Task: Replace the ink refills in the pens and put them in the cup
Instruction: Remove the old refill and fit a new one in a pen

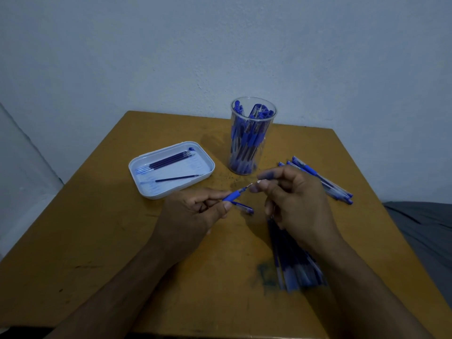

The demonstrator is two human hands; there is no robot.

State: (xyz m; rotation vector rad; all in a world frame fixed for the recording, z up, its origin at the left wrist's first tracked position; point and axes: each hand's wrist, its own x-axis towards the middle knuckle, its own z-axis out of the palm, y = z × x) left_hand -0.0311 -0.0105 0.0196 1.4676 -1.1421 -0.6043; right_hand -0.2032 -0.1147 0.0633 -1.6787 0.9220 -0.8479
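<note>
Wooden table, left hand gripping pen, right hand pinching tip

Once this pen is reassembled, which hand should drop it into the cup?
Probably the left hand: it already grips the pen by its blue grip. The right hand only pinches at the tip end, though it sits slightly nearer the clear cup of pens.

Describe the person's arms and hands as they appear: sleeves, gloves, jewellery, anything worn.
Both forearms are bare up to the bottom edge of the picture: no sleeves show. The left hand and right hand wear no gloves, and no watch or bracelet shows on either wrist. The fingernails are short and pale. The dim picture does not settle whether a ring is worn.
</note>
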